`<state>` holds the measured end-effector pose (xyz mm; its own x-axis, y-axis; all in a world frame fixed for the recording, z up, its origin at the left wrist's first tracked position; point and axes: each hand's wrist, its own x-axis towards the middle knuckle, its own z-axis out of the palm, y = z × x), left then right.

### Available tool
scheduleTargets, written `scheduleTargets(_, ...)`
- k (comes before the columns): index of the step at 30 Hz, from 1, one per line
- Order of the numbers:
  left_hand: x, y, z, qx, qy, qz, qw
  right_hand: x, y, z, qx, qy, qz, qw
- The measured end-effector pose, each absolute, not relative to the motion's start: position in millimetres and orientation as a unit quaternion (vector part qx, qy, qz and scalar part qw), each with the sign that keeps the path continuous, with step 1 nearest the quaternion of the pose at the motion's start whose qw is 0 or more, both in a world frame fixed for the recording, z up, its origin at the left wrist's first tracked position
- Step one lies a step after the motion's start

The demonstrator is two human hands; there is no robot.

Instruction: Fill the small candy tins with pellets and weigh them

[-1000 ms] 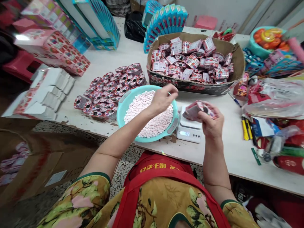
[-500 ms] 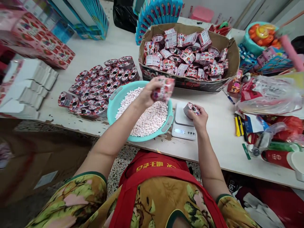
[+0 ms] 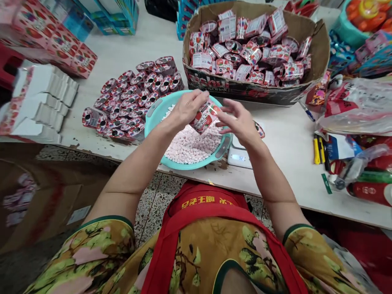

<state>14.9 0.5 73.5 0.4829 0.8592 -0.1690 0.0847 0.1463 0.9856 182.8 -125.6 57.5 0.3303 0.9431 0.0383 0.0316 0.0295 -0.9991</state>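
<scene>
My left hand (image 3: 187, 107) grips a small strawberry-printed packet (image 3: 204, 117) above the teal basin (image 3: 153, 115) of small pink-white candies (image 3: 191, 147). My right hand (image 3: 240, 122) is beside the packet with fingers spread, touching its right edge. Behind the right hand, another printed packet (image 3: 259, 130) lies on the white digital scale (image 3: 240, 157).
A cardboard tray (image 3: 315, 53) of printed packets stands behind the basin. Rows of filled packets (image 3: 131, 98) lie on the table to the left, next to white folded cartons (image 3: 45, 102). Pens, plastic bags and toys crowd the right side. An open carton (image 3: 36, 200) sits on the floor.
My right hand let go of the packet on the scale and rose to meet my left hand, which brought its packet down over the basin. The camera tilted closer.
</scene>
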Motion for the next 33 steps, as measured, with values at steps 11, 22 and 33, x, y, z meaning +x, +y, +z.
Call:
scheduleTargets(11, 35, -14, 31, 0.366, 0.428, 0.333, 0.756, 168, -62, 72, -0.586, -0.561, 0.395, 0.431)
scheduleTargets(22, 29, -18, 69, 0.350, 0.410, 0.370, 0.757, 173, -122, 49, -0.541, -0.430, 0.465, 0.553)
scheduleTargets(33, 14, -18, 56, 0.465, 0.448, 0.141, 0.751, 220, -245, 30, -0.555, -0.231, 0.338, 0.724)
